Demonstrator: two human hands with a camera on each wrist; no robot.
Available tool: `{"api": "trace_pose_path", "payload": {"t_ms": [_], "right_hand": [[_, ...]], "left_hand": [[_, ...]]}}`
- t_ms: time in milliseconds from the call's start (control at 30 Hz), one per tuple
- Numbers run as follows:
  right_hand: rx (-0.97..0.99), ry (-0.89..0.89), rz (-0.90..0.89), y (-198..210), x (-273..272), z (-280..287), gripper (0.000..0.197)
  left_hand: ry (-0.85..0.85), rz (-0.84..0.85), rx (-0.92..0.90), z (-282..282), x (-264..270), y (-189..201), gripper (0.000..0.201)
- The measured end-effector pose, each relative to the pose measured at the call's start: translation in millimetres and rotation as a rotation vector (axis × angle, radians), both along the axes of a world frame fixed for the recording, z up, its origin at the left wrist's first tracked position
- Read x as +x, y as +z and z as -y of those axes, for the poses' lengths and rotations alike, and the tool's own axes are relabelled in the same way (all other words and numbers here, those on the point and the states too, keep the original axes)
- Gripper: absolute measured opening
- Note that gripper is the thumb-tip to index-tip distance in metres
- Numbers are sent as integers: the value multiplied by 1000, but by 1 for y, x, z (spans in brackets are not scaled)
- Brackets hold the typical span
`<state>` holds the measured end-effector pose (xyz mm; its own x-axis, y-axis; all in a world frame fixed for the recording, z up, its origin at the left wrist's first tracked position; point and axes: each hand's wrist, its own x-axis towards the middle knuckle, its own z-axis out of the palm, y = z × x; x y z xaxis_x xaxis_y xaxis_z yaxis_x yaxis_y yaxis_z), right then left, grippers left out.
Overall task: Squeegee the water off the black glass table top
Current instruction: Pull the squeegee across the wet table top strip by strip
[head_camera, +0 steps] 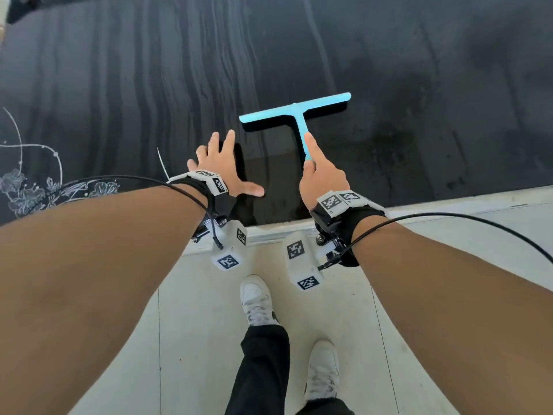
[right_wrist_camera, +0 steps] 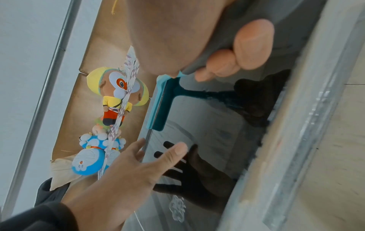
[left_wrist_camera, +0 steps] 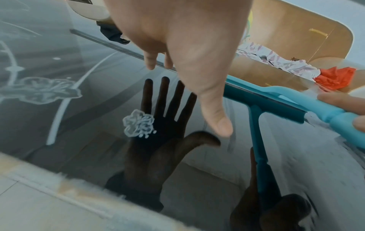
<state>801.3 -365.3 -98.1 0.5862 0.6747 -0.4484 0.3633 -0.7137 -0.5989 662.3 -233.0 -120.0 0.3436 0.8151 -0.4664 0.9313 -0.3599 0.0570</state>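
Observation:
The black glass table top point(head_camera: 119, 85) is wet, with long water streaks across it. A light blue T-shaped squeegee point(head_camera: 294, 110) has its blade down on the glass near the front edge. My right hand point(head_camera: 321, 178) grips its handle, with the index finger stretched along it. In the right wrist view the curled fingers point(right_wrist_camera: 242, 51) wrap the handle above the blade point(right_wrist_camera: 158, 106). My left hand point(head_camera: 221, 169) is spread flat just left of the squeegee. In the left wrist view it point(left_wrist_camera: 187, 46) hovers a little above its own dark reflection.
White flower drawings point(head_camera: 21, 187) mark the glass at the left. A pale frame point(head_camera: 449, 199) borders the table's front edge, with white floor tiles and my shoes point(head_camera: 257, 301) below. Beyond the far edge stands a cardboard box point(left_wrist_camera: 296, 39) holding plush toys point(right_wrist_camera: 116, 93).

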Motion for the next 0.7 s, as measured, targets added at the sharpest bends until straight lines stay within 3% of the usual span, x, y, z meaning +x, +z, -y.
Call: {"api": "trace_pose_path", "payload": {"t_ms": [67, 200, 400, 533, 700], "right_hand": [[-3, 15, -6, 1, -8, 19, 53], [14, 44, 8, -3, -25, 59, 53], [25, 10, 34, -4, -47, 89, 53], [5, -7, -4, 7, -60, 105, 52], [-72, -18, -51, 26, -83, 122, 53]], "left_hand": [[22, -81, -33, 18, -7, 0, 138], [123, 8, 2, 44, -13, -2, 118], [67, 25, 28, 78, -28, -10, 74], [15, 58, -4, 91, -45, -10, 63], [-80, -19, -103, 98, -57, 8, 46]]}}
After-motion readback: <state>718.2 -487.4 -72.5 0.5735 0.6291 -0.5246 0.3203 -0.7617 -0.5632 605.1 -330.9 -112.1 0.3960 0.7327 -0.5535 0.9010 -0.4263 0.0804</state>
